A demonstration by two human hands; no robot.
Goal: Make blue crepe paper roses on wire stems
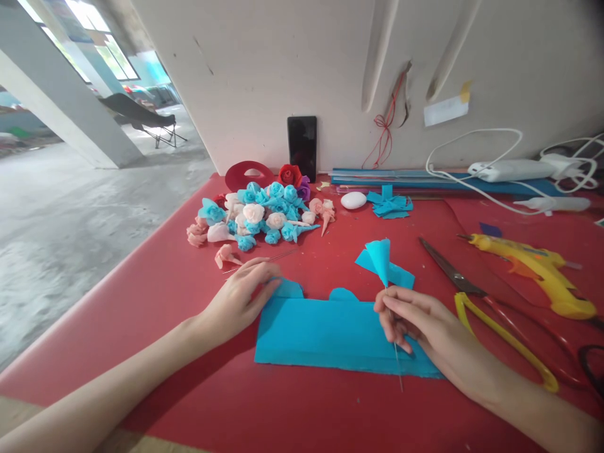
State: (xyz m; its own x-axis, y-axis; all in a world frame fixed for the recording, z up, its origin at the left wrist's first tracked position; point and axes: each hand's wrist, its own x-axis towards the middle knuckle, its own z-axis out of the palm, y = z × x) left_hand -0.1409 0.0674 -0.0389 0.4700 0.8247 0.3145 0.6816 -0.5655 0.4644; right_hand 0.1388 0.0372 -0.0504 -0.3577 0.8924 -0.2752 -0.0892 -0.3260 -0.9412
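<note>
My right hand (410,314) pinches a thin wire stem (397,362) topped by a light blue crepe paper cone (380,257). My left hand (245,289) has its thumb and fingertips bent together at the edge of a rounded blue paper petal (289,289); part of that petal is hidden by the fingers. Below both hands lies a folded sheet of blue crepe paper (321,333). Another rounded blue petal (343,294) shows at the sheet's far edge. Blue paper pieces (401,275) lie behind the cone.
Blue, white and pink paper roses (255,214) are heaped at the back left, near thin wires (283,253). At the right are scissors (465,283) and a yellow glue gun (538,264). A phone (302,146) leans on the wall. White cables (472,135) trail at the back right.
</note>
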